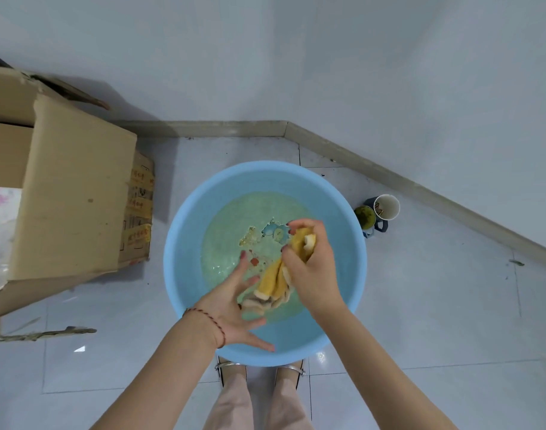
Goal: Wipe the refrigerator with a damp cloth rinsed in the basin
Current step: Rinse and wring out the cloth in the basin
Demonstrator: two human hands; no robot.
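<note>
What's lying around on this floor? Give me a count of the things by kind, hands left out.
Basin: 1
Cloth: 1
Cardboard box: 1
Cups by the wall: 2 plainly seen, with a dark holder behind them that I cannot identify
Total: 5

There is one blue basin (184,243) on the floor, one yellow cloth (273,279), and two hands, a left hand (234,305) and a right hand (312,268). One cardboard box (70,193) stands to the left. Three cups (377,213) cluster to the right, and two shoes (231,369) show below the basin.
</note>
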